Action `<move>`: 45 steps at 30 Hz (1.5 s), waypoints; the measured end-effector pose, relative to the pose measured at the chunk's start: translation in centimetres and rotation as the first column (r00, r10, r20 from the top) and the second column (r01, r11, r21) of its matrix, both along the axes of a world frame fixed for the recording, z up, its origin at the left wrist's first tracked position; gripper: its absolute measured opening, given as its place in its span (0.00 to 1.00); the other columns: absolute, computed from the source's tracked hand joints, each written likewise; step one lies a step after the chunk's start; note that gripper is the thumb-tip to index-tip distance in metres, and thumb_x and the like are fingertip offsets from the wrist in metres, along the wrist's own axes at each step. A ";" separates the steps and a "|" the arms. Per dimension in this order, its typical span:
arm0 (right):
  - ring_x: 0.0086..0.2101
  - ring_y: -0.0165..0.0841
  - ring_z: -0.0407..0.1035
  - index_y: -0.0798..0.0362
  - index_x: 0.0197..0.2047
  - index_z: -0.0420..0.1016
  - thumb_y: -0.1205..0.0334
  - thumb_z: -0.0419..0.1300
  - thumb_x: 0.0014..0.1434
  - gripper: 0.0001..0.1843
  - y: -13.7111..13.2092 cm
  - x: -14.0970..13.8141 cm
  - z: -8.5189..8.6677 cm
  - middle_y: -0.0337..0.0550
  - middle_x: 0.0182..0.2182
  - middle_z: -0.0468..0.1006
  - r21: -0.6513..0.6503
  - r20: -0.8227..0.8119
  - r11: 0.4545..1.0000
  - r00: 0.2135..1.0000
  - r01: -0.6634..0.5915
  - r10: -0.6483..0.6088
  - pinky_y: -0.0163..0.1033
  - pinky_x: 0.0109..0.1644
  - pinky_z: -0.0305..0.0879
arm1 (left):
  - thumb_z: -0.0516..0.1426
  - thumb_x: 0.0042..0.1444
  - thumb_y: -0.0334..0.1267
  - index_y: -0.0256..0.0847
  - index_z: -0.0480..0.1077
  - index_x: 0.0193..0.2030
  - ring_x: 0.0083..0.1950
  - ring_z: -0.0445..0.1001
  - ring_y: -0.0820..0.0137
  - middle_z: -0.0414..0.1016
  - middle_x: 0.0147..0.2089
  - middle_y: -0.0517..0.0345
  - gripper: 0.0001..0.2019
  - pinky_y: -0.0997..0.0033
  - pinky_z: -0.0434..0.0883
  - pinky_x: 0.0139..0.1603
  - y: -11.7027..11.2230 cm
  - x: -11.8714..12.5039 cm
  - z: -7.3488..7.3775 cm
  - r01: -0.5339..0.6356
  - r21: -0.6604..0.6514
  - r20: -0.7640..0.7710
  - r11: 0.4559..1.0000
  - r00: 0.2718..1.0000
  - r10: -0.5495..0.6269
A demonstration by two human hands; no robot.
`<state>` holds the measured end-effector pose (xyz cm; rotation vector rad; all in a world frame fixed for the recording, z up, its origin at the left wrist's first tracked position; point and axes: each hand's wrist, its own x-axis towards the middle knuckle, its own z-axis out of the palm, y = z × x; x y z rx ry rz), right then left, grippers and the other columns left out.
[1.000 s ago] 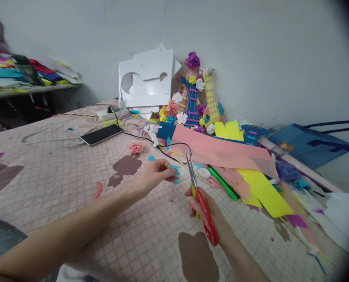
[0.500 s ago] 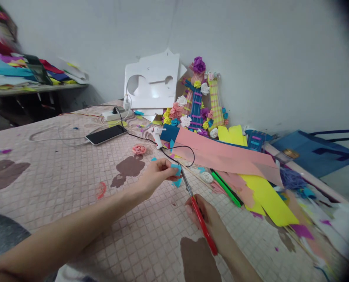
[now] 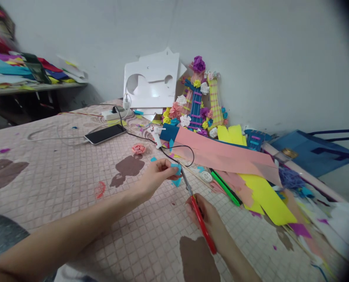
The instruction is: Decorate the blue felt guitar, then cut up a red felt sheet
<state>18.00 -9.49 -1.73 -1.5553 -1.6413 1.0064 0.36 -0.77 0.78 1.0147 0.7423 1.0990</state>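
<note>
Between its thumb and fingers, my left hand (image 3: 160,172) pinches a small piece of light-blue paper (image 3: 176,169). Red-handled scissors (image 3: 200,220) are gripped in my right hand (image 3: 208,214), with the fingers partly hidden behind the handle. Their blades point up and left and touch the right edge of the blue paper. Another light-blue scrap (image 3: 177,182) shows just below my left fingers. Farther left on the tablecloth lies a pink paper flower (image 3: 138,149). A white glue gun (image 3: 156,137) with a black cord sits beyond my left hand.
Pink paper sheets (image 3: 224,150), yellow paper (image 3: 268,199) and a green cutter (image 3: 225,187) lie to the right. A phone (image 3: 105,134) and a power strip (image 3: 114,113) with cables are at the back left. Decorated paper guitars (image 3: 195,105) lean against the wall beside white cut-out boards (image 3: 152,88).
Both hands stay almost still, with the scissor tips at the blue paper. The view has shifted very slightly.
</note>
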 end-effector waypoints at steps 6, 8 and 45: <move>0.25 0.29 0.60 0.50 0.29 0.62 0.53 0.58 0.57 0.12 0.1 0.1 -0.2 0.35 0.24 0.66 0.004 0.004 1.000 1.000 0.019 -0.019 0.34 0.27 0.56 | 0.64 0.46 0.40 0.37 0.62 0.27 0.31 0.76 0.72 0.74 0.27 0.60 0.15 0.69 0.73 0.39 -0.1 0.0 0.0 -0.007 -0.003 0.003 1.000 1.000 0.007; 0.25 0.30 0.60 0.50 0.29 0.61 0.54 0.58 0.57 0.12 0.0 -0.1 0.1 0.36 0.24 0.66 0.014 0.016 1.000 1.000 0.024 -0.024 0.34 0.28 0.56 | 0.65 0.46 0.40 0.37 0.62 0.27 0.31 0.76 0.72 0.74 0.27 0.60 0.15 0.69 0.73 0.39 -0.1 0.0 0.1 -0.006 -0.006 0.002 1.000 1.000 0.006; 0.24 0.27 0.58 0.50 0.28 0.59 0.52 0.57 0.57 0.13 -0.1 0.4 -0.1 0.34 0.22 0.65 0.028 0.051 0.999 0.998 0.018 -0.019 0.33 0.27 0.56 | 0.64 0.48 0.42 0.37 0.64 0.30 0.33 0.77 0.72 0.73 0.29 0.62 0.14 0.66 0.74 0.43 0.5 0.0 -0.7 0.041 -0.019 0.055 0.999 0.998 -0.040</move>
